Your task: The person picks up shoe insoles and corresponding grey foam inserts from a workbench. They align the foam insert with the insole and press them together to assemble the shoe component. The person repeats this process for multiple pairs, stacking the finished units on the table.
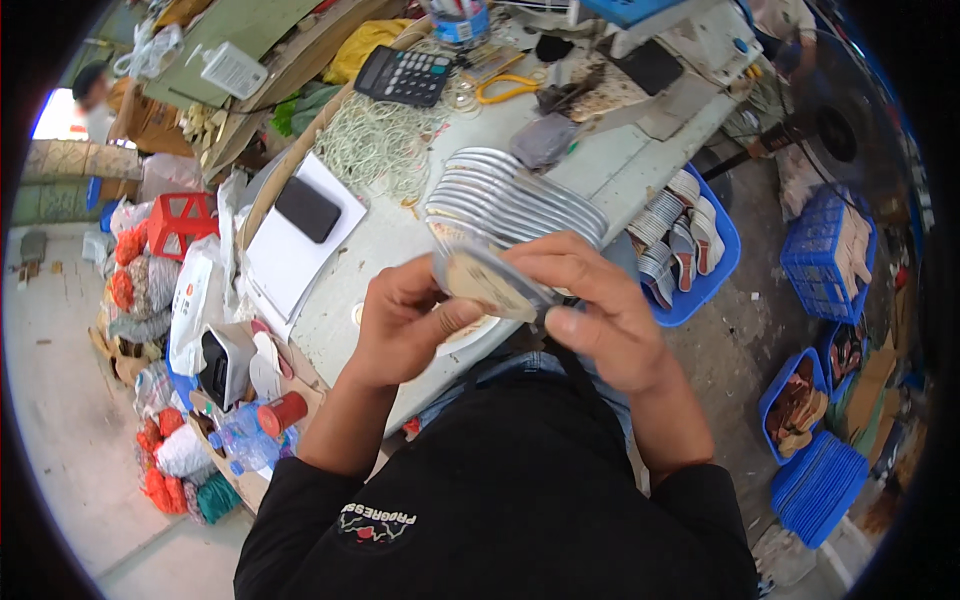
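Observation:
Above the near edge of the table, both hands hold a shoe sole (488,284), with a tan inner face and a grey rim. My left hand (405,318) is closed on its left side, the thumb lying over the tan face. At the other end, the fingers of my right hand (610,315) wrap over the top edge and the thumb sits below. Just beyond the hands, a row of grey-edged soles (520,195) leans together on the table. Partly hidden beneath the held sole is a pale, rounded piece (468,340).
A pale worktable (400,240) carries a dark phone (307,209) on white paper (340,180), a heap of thin pale loops (370,145), a calculator (403,76) and a yellow-handled tool (507,88). On the floor to the right stands a blue basket (725,260) of shoes.

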The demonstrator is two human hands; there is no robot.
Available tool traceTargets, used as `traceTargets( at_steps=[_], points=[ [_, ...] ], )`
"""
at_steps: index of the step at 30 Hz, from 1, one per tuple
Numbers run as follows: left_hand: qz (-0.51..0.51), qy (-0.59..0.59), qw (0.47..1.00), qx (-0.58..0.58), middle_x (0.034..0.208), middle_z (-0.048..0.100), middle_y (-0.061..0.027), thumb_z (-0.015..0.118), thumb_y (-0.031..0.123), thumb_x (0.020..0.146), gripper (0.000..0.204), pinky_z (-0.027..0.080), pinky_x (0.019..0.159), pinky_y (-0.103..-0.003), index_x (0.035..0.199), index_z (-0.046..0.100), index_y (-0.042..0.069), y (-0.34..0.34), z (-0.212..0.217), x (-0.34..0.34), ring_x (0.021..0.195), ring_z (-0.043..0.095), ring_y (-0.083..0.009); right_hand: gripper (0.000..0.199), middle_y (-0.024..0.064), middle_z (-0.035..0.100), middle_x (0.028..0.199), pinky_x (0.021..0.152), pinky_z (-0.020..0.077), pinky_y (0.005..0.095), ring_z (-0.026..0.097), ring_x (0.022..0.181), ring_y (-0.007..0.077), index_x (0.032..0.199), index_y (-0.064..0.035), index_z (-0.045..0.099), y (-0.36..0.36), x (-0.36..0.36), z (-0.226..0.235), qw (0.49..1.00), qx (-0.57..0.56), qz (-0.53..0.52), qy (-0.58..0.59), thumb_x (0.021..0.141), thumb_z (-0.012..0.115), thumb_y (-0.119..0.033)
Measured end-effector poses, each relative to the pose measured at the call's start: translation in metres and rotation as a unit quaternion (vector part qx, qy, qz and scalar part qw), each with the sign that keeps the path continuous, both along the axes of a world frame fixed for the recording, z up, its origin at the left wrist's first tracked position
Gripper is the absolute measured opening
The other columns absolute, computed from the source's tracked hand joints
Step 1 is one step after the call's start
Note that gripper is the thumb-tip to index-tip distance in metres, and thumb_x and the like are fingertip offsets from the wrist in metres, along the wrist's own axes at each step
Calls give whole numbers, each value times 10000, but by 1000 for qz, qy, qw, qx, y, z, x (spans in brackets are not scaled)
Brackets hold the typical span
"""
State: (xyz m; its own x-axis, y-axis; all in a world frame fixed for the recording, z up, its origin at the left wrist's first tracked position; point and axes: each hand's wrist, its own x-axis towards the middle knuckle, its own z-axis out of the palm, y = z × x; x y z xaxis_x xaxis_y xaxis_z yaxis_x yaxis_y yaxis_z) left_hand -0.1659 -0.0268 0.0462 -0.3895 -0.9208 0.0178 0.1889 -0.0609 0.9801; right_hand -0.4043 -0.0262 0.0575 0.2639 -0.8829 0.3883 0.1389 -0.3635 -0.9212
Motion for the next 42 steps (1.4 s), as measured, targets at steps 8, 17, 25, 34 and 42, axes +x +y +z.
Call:
traceTargets(
  at_steps=[8,17,25,34,42],
  points=[
    [-9,-561,812,-160,1308,628,-143,885,210,771,674,506,1037,-426,1355,587,55,34,-52,69,1233,607,-331,268,78,675,877,810,460,415,622,872,292,1059,-42,729,14,10,-99,930,-85,-71,350,849,795,-195],
    [-132,-540,807,-200,1092,640,-127,804,70,660,533,515,895,-432,1160,616,79,24,-69,111,1030,630,-354,491,109,646,1050,885,453,429,593,992,314,1228,-68,644,-10,27,-90,922,-110,-136,345,802,817,-237],
    [-99,-424,873,-219,1039,707,-141,928,455,667,821,515,834,-409,1307,638,31,-4,-19,86,927,674,-323,368,53,684,816,632,481,276,597,698,82,1022,19,666,5,20,-72,939,291,-5,184,956,793,-320],
    [30,-384,894,-231,861,670,-97,855,420,790,556,446,712,-356,1167,714,37,6,-30,52,741,567,-250,214,-18,685,900,717,504,229,612,785,43,982,-62,689,18,27,-75,864,371,-70,-333,1096,594,-216],
    [-44,-354,890,-284,764,655,-75,808,377,848,455,410,640,-363,1169,738,62,-25,-13,46,653,562,-235,232,1,706,968,764,524,231,638,848,47,1055,-18,693,-2,-5,-71,857,430,94,-269,1091,593,-224]
  ],
)
